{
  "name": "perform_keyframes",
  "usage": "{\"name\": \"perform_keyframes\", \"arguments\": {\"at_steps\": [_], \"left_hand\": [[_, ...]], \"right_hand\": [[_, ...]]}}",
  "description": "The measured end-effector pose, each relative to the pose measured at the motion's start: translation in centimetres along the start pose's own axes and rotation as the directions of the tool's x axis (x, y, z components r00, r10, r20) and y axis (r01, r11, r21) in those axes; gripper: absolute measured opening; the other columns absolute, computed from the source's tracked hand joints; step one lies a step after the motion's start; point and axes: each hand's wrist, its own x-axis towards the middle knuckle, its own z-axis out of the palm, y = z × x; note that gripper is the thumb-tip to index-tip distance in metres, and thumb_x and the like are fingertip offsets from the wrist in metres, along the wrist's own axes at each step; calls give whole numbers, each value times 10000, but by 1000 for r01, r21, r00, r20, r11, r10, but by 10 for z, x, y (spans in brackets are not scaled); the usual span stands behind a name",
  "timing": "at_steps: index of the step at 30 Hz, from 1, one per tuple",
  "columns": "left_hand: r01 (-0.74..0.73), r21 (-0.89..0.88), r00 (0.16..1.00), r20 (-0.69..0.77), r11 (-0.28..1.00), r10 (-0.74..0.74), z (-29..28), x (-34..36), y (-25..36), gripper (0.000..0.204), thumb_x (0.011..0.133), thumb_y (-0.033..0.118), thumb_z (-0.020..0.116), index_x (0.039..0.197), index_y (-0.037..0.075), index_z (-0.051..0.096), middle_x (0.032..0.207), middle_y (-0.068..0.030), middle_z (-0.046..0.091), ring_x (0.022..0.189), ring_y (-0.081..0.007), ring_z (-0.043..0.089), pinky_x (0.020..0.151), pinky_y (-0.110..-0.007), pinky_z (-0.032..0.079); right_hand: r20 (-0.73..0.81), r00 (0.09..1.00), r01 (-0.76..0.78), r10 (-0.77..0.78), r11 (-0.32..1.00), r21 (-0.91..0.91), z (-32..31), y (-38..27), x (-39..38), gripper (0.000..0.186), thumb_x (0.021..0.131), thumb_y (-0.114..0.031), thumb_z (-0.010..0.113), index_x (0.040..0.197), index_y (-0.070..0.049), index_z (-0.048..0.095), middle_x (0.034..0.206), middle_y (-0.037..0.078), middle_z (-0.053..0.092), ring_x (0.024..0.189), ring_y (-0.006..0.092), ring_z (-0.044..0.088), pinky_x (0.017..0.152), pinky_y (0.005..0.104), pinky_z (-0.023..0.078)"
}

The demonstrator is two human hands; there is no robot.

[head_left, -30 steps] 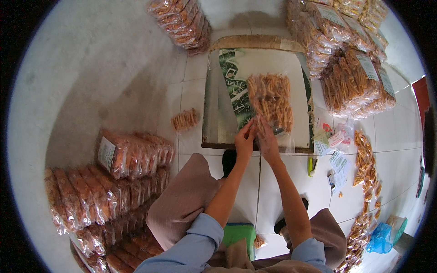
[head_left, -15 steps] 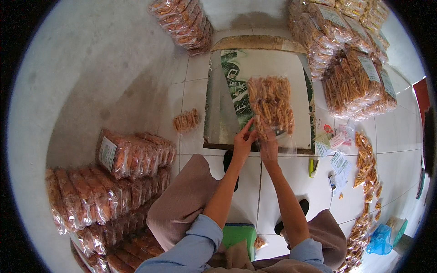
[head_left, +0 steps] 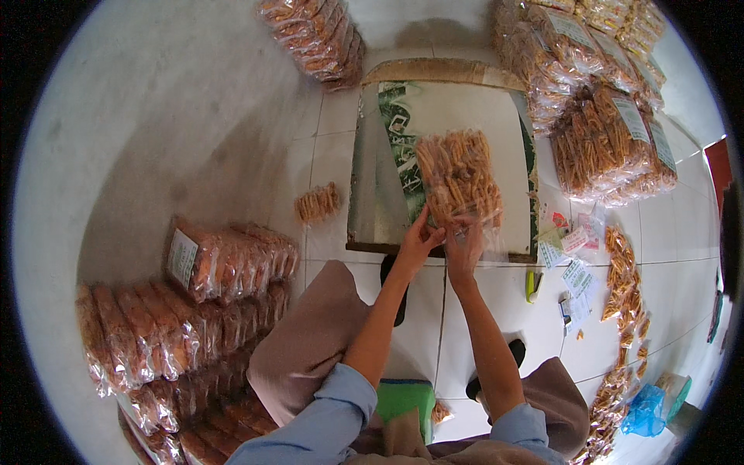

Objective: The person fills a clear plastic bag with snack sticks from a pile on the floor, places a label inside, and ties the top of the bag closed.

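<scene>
A clear plastic bag of brown stick-shaped snacks (head_left: 459, 174) lies on a low board-topped table (head_left: 368, 186) in front of me. Its loose end points toward me. My left hand (head_left: 419, 243) is at the bag's lower left corner, fingers closed on the plastic and thumb reaching to the right. Beside it, my right hand (head_left: 463, 249) grips the middle of the loose end, its fingertips partly covered by the clear film.
Packed snack bags (head_left: 147, 333) are stacked at the left, with more bags (head_left: 604, 147) at the far right. A small snack bundle (head_left: 316, 203) lies left of the table. A yellow-green stapler (head_left: 533, 287), paper labels (head_left: 577, 277) and a row of small packets (head_left: 622, 287) are on the tiled floor.
The bag has shifted slightly left and its loose end is gathered more. My hands have come closer together, and the dark object near my right fingertips no longer shows.
</scene>
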Motion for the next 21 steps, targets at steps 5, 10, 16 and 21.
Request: {"name": "perform_keyframes", "arguments": {"at_steps": [5,10,16,21], "left_hand": [[29,19,999,-18,999,-29,4,2,16,775,857,164,606,1427,142,80,726,15,474,691,-72,481,679,-228,454],[32,29,999,2,999,-32,-4,0,11,769,862,125,593,1430,166,76,726,9,474,693,-73,479,673,-233,459],[139,120,989,39,983,-145,-7,-1,17,764,870,127,573,1427,205,56,894,-63,549,798,-123,543,768,-288,486],[70,-3,997,10,998,-70,-1,-1,20,795,868,75,565,1426,230,21,768,-20,485,727,-95,504,738,-262,489]], "right_hand": [[-55,917,393,-396,918,-52,-5,20,1,146,791,-43,602,934,-20,580,907,111,533,824,253,533,728,327,438],[30,950,311,-311,950,14,0,26,-1,297,814,29,535,1078,-82,613,902,82,519,797,208,531,659,270,463],[339,920,295,-199,920,-259,-5,15,3,386,828,62,472,1173,-88,559,957,121,542,875,253,556,716,316,476],[321,873,380,-367,925,25,-20,34,-1,506,784,74,486,1261,-92,463,1021,157,532,956,316,542,812,367,460]]}}
